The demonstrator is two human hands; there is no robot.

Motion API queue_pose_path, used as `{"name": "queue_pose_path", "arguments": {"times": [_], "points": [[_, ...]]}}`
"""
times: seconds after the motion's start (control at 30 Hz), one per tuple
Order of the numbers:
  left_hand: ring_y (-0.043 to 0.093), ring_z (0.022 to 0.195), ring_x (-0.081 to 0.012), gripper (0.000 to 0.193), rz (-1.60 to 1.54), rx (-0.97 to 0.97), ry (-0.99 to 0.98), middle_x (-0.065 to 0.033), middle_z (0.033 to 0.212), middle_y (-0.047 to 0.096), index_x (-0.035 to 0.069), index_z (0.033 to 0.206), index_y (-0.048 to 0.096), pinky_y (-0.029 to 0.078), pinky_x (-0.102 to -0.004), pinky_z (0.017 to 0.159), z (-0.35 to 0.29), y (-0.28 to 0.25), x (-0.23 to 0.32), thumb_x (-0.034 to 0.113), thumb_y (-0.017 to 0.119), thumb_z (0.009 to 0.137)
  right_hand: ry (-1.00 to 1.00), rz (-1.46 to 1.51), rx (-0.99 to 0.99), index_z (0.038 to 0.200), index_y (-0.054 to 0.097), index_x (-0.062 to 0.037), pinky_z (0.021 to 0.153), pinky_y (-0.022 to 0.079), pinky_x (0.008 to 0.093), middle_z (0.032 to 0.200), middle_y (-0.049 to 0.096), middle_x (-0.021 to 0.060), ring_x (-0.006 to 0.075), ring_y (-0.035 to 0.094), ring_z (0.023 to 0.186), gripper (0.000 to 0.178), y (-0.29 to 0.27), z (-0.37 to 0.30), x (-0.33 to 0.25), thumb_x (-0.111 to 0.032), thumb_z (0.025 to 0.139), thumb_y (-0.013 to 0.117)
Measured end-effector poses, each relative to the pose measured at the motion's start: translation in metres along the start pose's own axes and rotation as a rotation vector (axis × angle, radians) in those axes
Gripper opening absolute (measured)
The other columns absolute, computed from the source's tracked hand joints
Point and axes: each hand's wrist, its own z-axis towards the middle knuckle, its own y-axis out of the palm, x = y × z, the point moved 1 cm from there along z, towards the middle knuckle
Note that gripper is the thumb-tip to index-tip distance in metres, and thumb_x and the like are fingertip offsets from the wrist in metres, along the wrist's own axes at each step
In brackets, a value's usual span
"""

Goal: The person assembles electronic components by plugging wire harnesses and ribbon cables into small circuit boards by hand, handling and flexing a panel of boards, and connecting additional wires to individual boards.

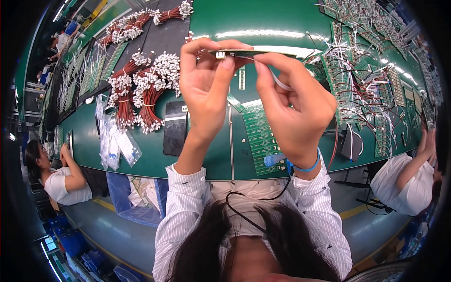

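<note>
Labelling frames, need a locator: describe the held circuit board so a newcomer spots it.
Find the green table; over it, near top centre, the left hand and right hand are close together. The left hand pinches a thin circuit board, seen nearly edge-on. Unlike the boards lying on the table, it is held up.

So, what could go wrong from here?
The circuit board might slip or flex, since the left hand pinches it between fingers and thumb. The white wire running from the right hand could get strained if tugged. The black cord looping beside the blue wristband may snag on the green panels near the table edge.
</note>
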Motion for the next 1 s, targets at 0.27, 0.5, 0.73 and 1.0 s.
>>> {"name": "queue_pose_path", "arguments": {"times": [0.27,0.5,0.73,1.0], "points": [[0.054,0.098,-0.0248,0.022,-0.106,0.004,-0.05,-0.0198,0.104,0.052,0.003,0.105,0.034,0.047,-0.0366,0.086,-0.0013,0.0005,-0.0013,-0.002,0.045,0.087,-0.049,-0.148,0.007,0.078,0.062,-0.0054,0.04,0.033,0.026,0.05,0.051,0.0015,0.0143,0.046,0.04,0.016,-0.003,0.0016,-0.0042,-0.002,0.064,0.068],[0.054,0.1,-0.0266,0.021,-0.28,-0.004,-0.139,-0.0172,0.107,0.05,0.005,0.102,0.034,0.046,-0.0374,0.087,-0.0028,-0.0014,-0.0023,0.001,0.048,0.087,-0.072,-0.175,0.039,0.078,0.062,-0.0043,0.041,0.034,0.0261,0.055,0.055,0.0026,0.015,0.048,0.041,0.016,-0.0043,0.0014,-0.0066,-0.002,0.063,0.069],[0.054,0.1,-0.0264,0.02,-0.268,-0.004,-0.142,-0.0171,0.106,0.051,0.005,0.102,0.034,0.045,-0.037,0.088,-0.0032,0.0003,-0.0028,0.001,0.047,0.087,-0.09,-0.179,0.03,0.077,0.062,-0.0044,0.041,0.035,0.0259,0.055,0.055,0.0028,0.0152,0.049,0.042,0.015,-0.0043,0.001,-0.0052,-0.003,0.064,0.068],[0.053,0.101,-0.0253,0.02,-0.235,-0.02,-0.129,-0.018,0.106,0.051,0.005,0.102,0.034,0.045,-0.0367,0.088,-0.0034,0.0002,-0.0023,0.0,0.047,0.087,-0.088,-0.181,0.025,0.077,0.061,-0.0049,0.041,0.034,0.0262,0.052,0.052,0.0024,0.0154,0.048,0.041,0.015,-0.0039,0.0013,-0.0052,-0.003,0.064,0.068]]}}
